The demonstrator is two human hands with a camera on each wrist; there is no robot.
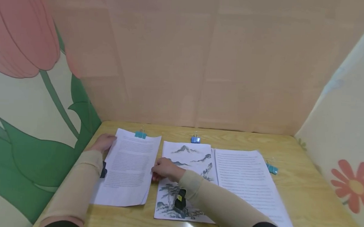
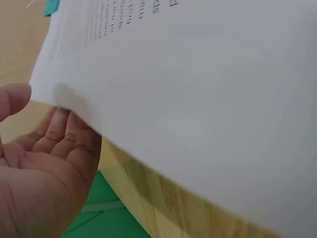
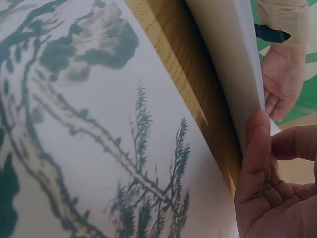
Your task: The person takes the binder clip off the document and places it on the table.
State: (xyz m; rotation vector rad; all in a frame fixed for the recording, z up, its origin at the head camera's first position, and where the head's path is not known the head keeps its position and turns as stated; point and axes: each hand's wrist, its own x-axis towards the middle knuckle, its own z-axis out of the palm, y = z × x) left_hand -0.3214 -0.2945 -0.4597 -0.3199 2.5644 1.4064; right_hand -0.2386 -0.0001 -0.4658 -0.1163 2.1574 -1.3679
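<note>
A sheaf of printed paper [image 1: 126,165] lies at the left of the table, a teal binder clip [image 1: 140,135] at its top edge. My left hand [image 1: 103,142] is at the sheaf's upper left edge. In the left wrist view its fingers [image 2: 57,131] reach under the raised paper edge, while the thumb stands apart from it. The right hand [image 1: 168,169] pinches the sheaf's right edge between thumb and fingers. Below my right forearm lies a landscape ink painting [image 1: 184,157], partly covered by the arm.
On the right, another printed sheaf [image 1: 243,169] overlaps the painting's side, with a second teal clip [image 1: 271,168] at its upper right edge. A blue clip [image 1: 195,139] sits at the painting's top. The wooden table [image 1: 300,184] meets walls at back and sides.
</note>
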